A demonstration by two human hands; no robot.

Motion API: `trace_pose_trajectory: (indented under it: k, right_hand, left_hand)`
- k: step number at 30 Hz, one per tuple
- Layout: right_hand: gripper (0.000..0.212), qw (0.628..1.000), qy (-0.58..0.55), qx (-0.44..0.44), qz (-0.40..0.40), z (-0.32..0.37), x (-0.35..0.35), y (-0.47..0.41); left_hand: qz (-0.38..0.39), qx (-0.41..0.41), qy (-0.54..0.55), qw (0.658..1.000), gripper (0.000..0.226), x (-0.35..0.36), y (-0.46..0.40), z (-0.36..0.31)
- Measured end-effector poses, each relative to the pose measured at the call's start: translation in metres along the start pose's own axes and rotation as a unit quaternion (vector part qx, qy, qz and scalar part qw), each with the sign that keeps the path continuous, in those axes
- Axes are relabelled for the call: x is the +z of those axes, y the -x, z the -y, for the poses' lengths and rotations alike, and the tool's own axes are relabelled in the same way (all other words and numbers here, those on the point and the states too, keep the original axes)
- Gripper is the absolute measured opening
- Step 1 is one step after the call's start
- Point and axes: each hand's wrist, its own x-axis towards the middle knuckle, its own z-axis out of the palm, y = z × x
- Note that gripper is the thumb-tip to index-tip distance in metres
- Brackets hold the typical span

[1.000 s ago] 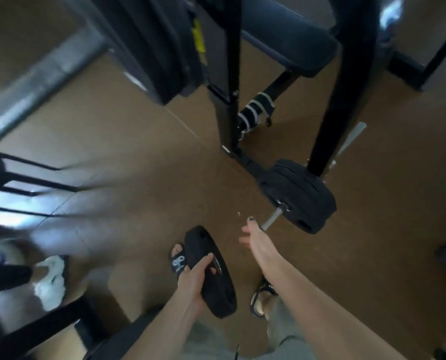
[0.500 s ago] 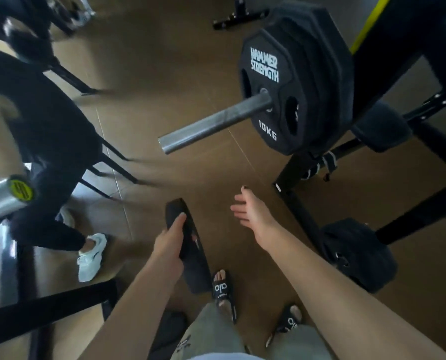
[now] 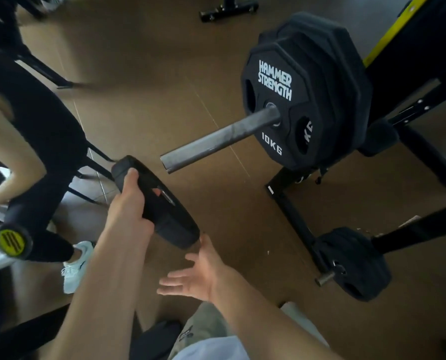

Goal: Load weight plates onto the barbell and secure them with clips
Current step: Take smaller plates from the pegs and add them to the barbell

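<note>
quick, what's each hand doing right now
Left hand: grips the small weight plate by its rim.
Right hand: open, fingers spread, holding nothing, just below the plate.
</note>
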Motion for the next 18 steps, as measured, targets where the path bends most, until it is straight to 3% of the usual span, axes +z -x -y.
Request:
trace_pose_trajectory:
  k: [2, 4, 11, 18]
  right_hand:
    - [0.067, 0.987, -0.138, -0.043, 0.070, -0.009, 0.019, -0.006]
    - [0.049, 0.966, -0.229, -0.094, 0.074, -0.008, 0.039, -0.008]
    - [0.040, 0.970, -0.212, -0.076, 0.094, 0.019, 0.075, 0.003]
    - [0.033, 0.963, -0.235, -0.039, 0.126, 0.033, 0.089, 0.007]
  left_hand:
    - [0.001, 0.004, -0.001, 1.000, 0.050, 0.001, -0.004, -0.004]
    - [0.004, 0.012, 0.004, 1.000, 0.050, 0.005, -0.003, -0.008]
    - [0.010, 0.105, 0.003, 0.994, 0.025, 0.021, 0.009, -0.032]
    - [0.046, 0.145, -0.048, 0.987, 0.037, 0.041, 0.024, -0.047]
